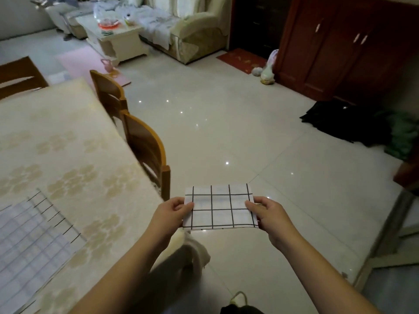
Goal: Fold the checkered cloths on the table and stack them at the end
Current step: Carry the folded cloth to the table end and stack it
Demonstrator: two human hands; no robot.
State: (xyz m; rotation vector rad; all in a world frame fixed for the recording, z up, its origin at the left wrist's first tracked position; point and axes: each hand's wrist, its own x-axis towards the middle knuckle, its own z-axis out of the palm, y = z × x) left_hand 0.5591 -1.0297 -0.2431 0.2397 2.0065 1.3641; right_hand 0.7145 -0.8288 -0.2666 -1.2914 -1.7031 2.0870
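A small folded white cloth with a black grid (218,207) hangs in the air over the floor, to the right of the table. My left hand (174,211) pinches its left edge and my right hand (267,214) pinches its right edge, holding it flat and taut between them. On the table at the lower left lie more checkered cloths (29,241), spread out and overlapping, their far edge blurred. The table (74,155) has a cream cover with a pale flower pattern.
Two wooden chairs (145,143) stand along the table's right side, a third at the far left. Shiny tiled floor fills the middle. A dark cloth heap (340,121) lies at the right by a red cabinet. Sofa and coffee table stand far back.
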